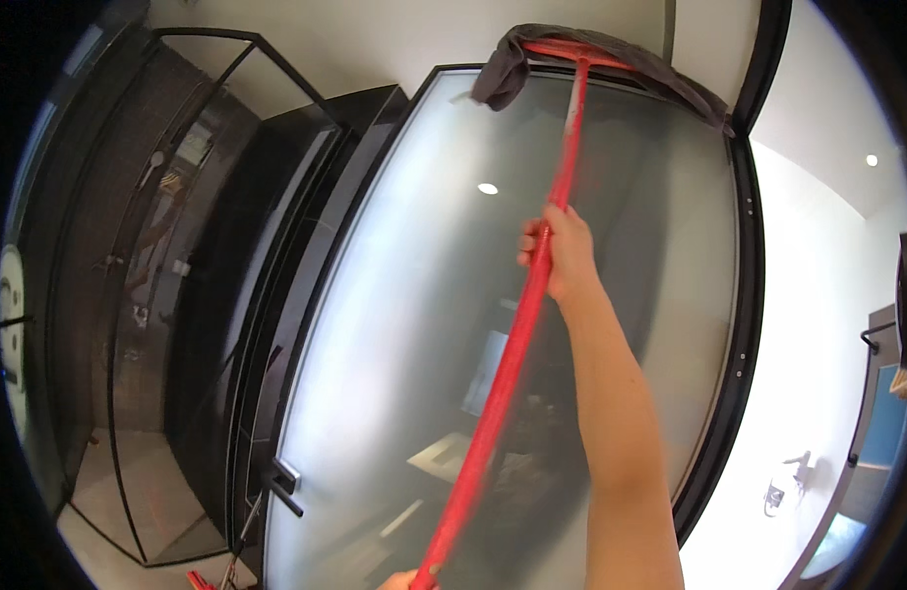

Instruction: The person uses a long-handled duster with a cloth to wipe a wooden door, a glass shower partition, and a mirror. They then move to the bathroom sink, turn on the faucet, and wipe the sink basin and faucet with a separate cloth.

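My right hand (571, 251) is wrapped around the middle of a long red pole (490, 413), with that arm stretched upward. At the picture's lower edge my left hand (400, 580) holds the pole's lower end; only part of this hand shows. The pole runs up to a red crossbar head (571, 50). A dark grey cloth (608, 44) is draped over the head, its ends hanging to both sides. Cloth and head are at the top edge of a black-framed frosted glass door (439, 295), which mirrors a ceiling light and other shapes.
A black lever handle (284, 490) juts from the door's left side. Farther left is a glass shower enclosure (136, 295) with dark walls. A red-headed tool (200, 580) stands at lower left. To the right are a white door (763, 354) with a lever and a mirror (878, 413).
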`<state>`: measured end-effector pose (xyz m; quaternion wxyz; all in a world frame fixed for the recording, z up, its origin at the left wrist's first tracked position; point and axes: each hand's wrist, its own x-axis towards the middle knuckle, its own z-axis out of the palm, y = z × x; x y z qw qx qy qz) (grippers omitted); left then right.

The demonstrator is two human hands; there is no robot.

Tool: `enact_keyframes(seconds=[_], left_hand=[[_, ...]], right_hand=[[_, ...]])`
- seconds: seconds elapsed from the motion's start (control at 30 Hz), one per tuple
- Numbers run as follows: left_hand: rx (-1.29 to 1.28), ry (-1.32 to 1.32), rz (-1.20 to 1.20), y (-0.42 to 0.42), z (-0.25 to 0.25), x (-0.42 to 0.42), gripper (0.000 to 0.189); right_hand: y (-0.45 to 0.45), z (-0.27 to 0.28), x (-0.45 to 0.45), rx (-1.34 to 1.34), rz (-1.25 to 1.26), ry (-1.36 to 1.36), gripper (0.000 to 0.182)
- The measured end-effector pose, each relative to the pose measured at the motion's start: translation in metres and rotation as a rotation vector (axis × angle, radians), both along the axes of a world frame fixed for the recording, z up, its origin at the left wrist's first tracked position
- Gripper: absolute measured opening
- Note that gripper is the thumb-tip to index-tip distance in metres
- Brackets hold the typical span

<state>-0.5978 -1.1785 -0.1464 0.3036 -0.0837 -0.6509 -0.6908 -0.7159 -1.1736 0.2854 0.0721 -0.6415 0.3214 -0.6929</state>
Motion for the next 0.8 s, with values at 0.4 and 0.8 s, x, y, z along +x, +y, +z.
enact_keyframes(seconds=[0.4,0.8], left_hand=[[0.183,0.05,-0.44,-0.075,0.038,0.05,0.032],[-0.078,0.091,0.319,-0.08,0.111,0.161,0.024]], right_hand=[[-0.045,0.037,0.057,-0.11,-0.453,0.082,0.024],[-0.09,0.092,0.096,-0.124,0.015,-0.121,0.024]])
